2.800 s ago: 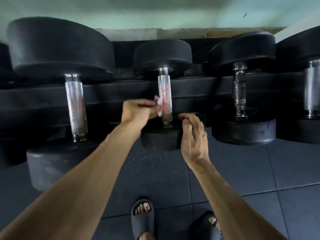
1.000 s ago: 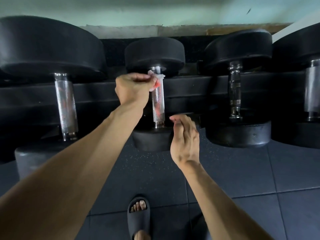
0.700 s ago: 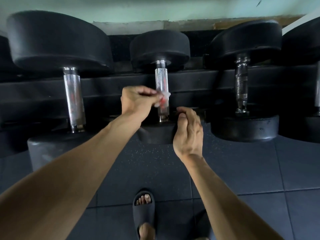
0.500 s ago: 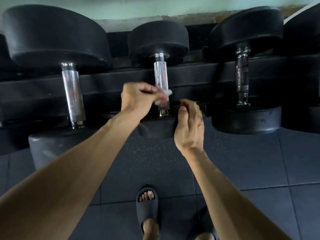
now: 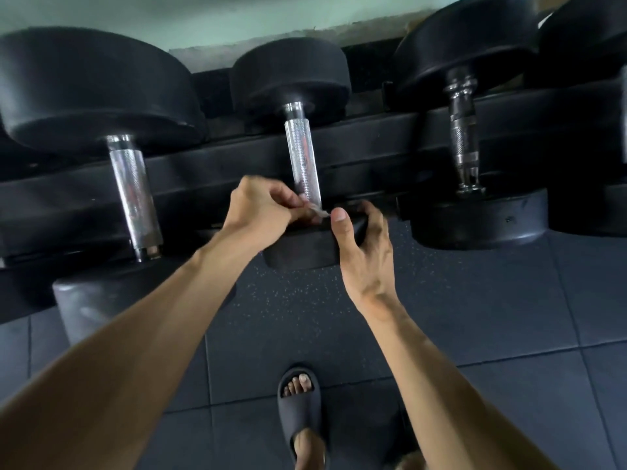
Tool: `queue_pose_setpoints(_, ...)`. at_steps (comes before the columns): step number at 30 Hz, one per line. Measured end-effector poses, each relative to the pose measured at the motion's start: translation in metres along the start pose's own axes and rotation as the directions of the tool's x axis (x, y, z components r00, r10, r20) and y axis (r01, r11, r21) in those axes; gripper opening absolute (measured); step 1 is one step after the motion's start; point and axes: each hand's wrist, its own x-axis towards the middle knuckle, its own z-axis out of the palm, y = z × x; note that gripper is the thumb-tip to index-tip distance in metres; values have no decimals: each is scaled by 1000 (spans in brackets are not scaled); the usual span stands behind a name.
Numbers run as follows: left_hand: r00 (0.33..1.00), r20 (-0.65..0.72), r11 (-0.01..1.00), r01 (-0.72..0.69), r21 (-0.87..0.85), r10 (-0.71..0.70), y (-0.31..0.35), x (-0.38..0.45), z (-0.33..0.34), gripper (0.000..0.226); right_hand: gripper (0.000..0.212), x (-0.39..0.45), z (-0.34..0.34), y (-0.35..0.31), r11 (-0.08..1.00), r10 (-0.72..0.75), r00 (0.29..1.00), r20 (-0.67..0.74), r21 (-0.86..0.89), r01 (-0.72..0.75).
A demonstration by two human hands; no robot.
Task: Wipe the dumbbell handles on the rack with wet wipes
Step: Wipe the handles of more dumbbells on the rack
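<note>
A small black dumbbell lies on the dark rack [image 5: 373,137], its knurled chrome handle [image 5: 302,157] running toward me. My left hand [image 5: 261,212] pinches a crumpled white wet wipe [image 5: 317,210] against the near end of that handle. My right hand [image 5: 363,245] grips the dumbbell's near head [image 5: 298,247], thumb on top and fingers curled over its right edge. The near end of the handle is hidden behind the wipe and my fingers.
A large dumbbell with a chrome handle [image 5: 135,195] lies to the left. Another dumbbell with a ridged handle [image 5: 463,130] lies to the right, and a further one sits at the far right edge. Dark rubber floor tiles lie below, with my sandalled foot [image 5: 300,408].
My left hand slid the wipe down the handle from its far end to the near end. My right hand moved forward from hovering and took hold of the near head.
</note>
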Motion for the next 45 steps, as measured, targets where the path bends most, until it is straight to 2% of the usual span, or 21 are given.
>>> queue_pose_setpoints(3,993,-102,990,-67,-125,54,15,4,-2,18,105,2,-2,1,1000,19,1000,14,19,-19)
queue_pose_setpoints(6,959,-234,960,-205,-192,158,31,10,-1,18,109,2,-2,2,999,20,999,29,28,-21)
queue_pose_setpoints(9,924,-283,946,-302,-122,258,26,13,3,13,108,2,-2,3,1000,15,1000,28,23,-15)
queue_pose_setpoints(14,894,-149,906,-421,38,422,18,7,-2,7,108,2,-5,3,1000,9,998,65,14,-10)
queue_pose_setpoints(16,848,-208,872,-483,75,488,22,16,0,6,107,3,-4,4,1000,6,998,62,20,-7)
queue_pose_setpoints(20,707,-408,813,-545,206,578,29,43,8,6,105,4,-2,9,999,-4,998,56,46,1)
queue_pose_setpoints(22,669,-382,770,-566,294,638,19,42,9,13,104,5,-3,11,998,-11,999,54,56,8)
queue_pose_setpoints(24,665,-316,733,-563,383,676,4,32,4,18,104,4,-3,11,998,-13,998,53,61,10)
queue_pose_setpoints(27,705,-270,752,-585,302,656,-9,22,-2,22,102,4,-3,11,998,-25,998,50,54,22)
queue_pose_setpoints(32,714,-388,808,-560,183,583,18,44,2,16,98,5,-1,11,998,-17,999,35,66,15)
queue_pose_setpoints(34,687,-448,807,-568,162,572,23,52,5,18,97,5,0,12,997,-25,999,22,68,24)
queue_pose_setpoints(36,690,-458,819,-544,183,561,20,39,10,13,95,5,0,12,998,-30,999,22,64,29)
queue_pose_setpoints(39,758,-402,853,-502,145,514,8,20,13,26,93,3,-1,11,998,-34,999,28,61,32)
queue_pose_setpoints(41,785,-396,870,-485,85,476,9,23,11,24,92,4,-1,11,998,-33,999,23,60,31)
queue_pose_setpoints(43,730,-410,828,-542,142,547,18,28,11,18,91,4,-1,11,998,-19,1000,23,68,18)
queue_pose_setpoints(45,655,-372,753,-597,279,657,28,35,13,13,90,3,-1,11,997,-9,1000,23,80,7)
